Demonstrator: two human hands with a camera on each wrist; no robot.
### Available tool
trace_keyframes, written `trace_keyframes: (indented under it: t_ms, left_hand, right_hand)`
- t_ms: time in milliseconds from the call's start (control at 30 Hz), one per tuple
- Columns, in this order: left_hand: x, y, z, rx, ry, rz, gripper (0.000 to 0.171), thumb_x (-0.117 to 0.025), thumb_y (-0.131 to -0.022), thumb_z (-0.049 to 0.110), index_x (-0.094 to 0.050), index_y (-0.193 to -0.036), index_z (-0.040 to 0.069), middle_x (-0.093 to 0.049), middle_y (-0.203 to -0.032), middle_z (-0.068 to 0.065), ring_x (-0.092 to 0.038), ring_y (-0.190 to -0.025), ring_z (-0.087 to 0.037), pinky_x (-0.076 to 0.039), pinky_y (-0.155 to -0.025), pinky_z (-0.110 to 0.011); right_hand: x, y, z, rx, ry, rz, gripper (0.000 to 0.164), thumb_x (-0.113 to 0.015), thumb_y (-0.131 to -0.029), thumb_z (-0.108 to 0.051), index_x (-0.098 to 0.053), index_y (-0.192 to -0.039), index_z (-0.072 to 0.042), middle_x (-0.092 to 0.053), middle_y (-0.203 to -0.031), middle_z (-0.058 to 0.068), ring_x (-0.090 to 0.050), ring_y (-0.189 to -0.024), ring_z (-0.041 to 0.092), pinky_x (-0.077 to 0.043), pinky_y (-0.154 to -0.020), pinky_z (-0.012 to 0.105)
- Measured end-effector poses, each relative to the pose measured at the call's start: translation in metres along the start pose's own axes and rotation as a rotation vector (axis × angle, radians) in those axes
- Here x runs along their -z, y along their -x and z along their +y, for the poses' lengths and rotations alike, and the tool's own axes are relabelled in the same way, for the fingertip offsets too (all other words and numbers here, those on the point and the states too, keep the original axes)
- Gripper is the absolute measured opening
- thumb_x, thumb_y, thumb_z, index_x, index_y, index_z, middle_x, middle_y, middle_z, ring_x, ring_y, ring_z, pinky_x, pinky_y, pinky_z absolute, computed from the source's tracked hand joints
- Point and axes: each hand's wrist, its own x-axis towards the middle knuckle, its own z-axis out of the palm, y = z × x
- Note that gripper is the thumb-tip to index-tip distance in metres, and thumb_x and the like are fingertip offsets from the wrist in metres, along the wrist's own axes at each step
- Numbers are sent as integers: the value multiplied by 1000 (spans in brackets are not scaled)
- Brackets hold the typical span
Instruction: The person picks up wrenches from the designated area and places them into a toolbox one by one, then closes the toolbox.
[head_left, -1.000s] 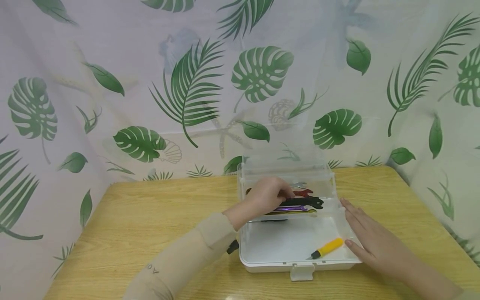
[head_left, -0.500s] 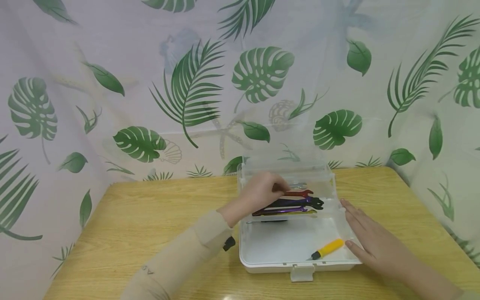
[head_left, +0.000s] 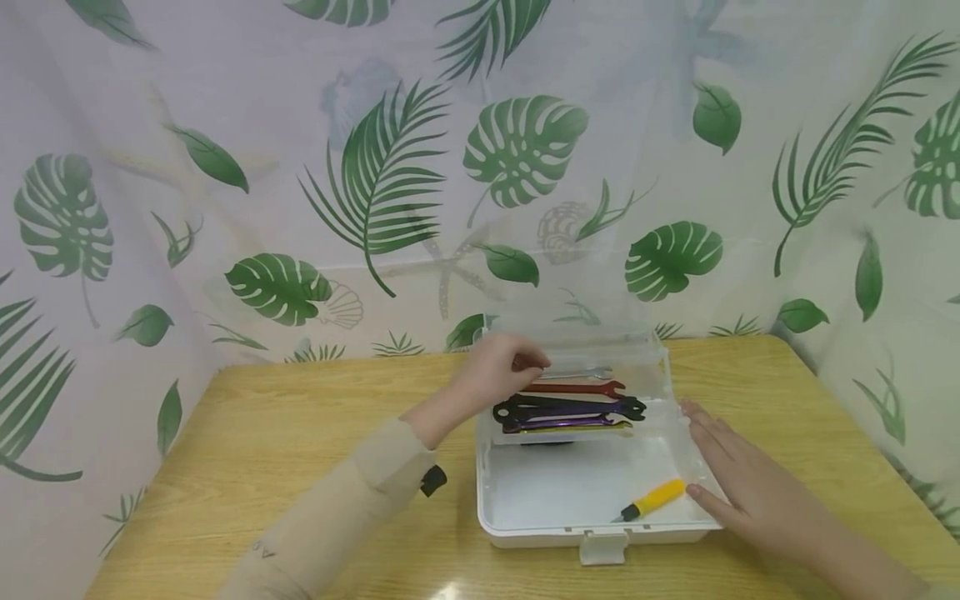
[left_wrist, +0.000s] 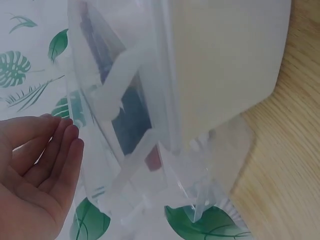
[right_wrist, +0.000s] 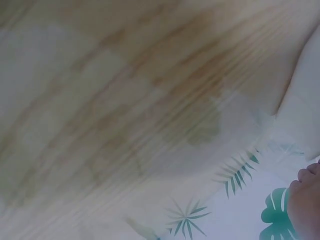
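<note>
My left hand (head_left: 498,371) hovers over the left part of the clear tray (head_left: 652,387) in the white toolbox (head_left: 577,479). Its fingers are loosely bent, and in the left wrist view I see nothing held. Closest to the fingertips is a silver wrench (head_left: 592,373). In front of it lie a red wrench (head_left: 581,388), black and purple wrenches (head_left: 570,408) overlapping, and a yellowish one (head_left: 618,426). My right hand (head_left: 750,483) rests against the box's right side with straight fingers. A yellow-handled tool (head_left: 660,497) with a black collar lies on the box floor.
The transparent lid (head_left: 566,321) stands raised at the back, near the leaf-print cloth (head_left: 405,192). A latch (head_left: 602,548) hangs at the box's front. A dark item (head_left: 547,442) shows partly under the tray. The wooden table (head_left: 337,392) extends leftward.
My left hand has moved left and slightly back from above the black wrench, uncovering more of the wrenches. My right hand has stayed by the box's side.
</note>
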Motion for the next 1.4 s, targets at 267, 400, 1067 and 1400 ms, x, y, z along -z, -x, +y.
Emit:
trace_keyframes:
  t_ms: [267,400,1067,1400]
  left_hand:
    - [16,12,-11,21,10,80,16,-71,-102,9,-80,-114,5,-81,-114,-10,-78,-102,-23,-63,-87,-26]
    - [25,16,-18,42,0,120,17,-71,-102,9,-80,-116,5,-81,-113,-10,-77,-102,-23,-63,-88,-27]
    - [29,35,-82,243,118,262,27,-64,-107,20,-78,-117,-1,-78,-120,-18,-74,-114,-35,-59,-103,-49]
    - [5,40,-105,408,302,295,38,-59,-109,30,-76,-113,-4,-78,-111,-22,-72,-108,-37,-58,-100,-51]
  right_hand:
    - [9,-10,0,7,-27,77,95,-70,-101,-38,-14,-170,-4,-20,-177,18,-10,-168,26,13,-122,6]
    - [15,-19,0,-39,-45,73,96,-69,-102,-38,-11,-170,-4,-15,-178,18,-28,-160,45,14,-122,8]
    - [25,-77,11,-184,-269,35,86,-56,-110,-40,-5,-171,-7,-11,-176,27,-22,-156,58,-22,-125,74]
    - [14,-91,24,-315,-496,-35,73,-36,-117,-38,-6,-168,3,-10,-171,38,-15,-154,64,-16,-123,79]
